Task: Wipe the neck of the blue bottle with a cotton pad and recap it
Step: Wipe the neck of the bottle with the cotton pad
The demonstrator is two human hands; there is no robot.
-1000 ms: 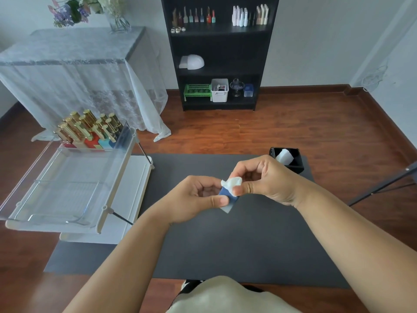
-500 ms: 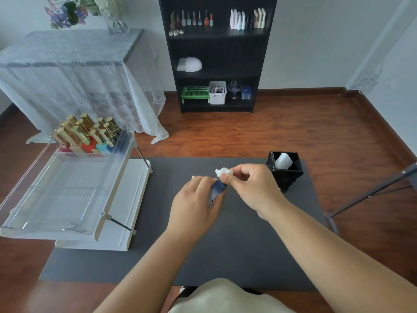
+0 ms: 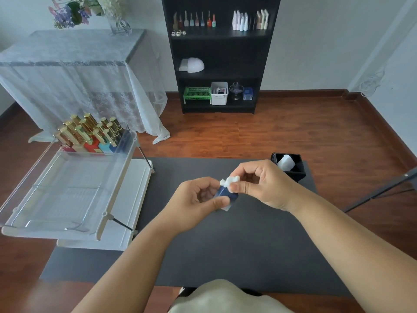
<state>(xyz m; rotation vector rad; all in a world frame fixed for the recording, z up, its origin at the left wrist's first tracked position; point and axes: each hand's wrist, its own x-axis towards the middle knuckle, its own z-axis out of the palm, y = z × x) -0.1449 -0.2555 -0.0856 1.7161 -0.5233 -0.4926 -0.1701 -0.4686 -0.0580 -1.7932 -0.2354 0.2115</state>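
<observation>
Fingers of left hand (image 3: 194, 204) pinch one blue bottle (image 3: 225, 193); right hand (image 3: 259, 181) pinches one cotton pad (image 3: 229, 180).

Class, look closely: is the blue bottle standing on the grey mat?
No: the left hand holds the blue bottle above the grey mat.

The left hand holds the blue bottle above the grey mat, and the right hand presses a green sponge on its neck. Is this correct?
Not quite. In the head view the right hand presses a white cotton pad, not a green sponge, on the neck. The rest stands: the left hand holds the blue bottle above the grey mat.
</observation>
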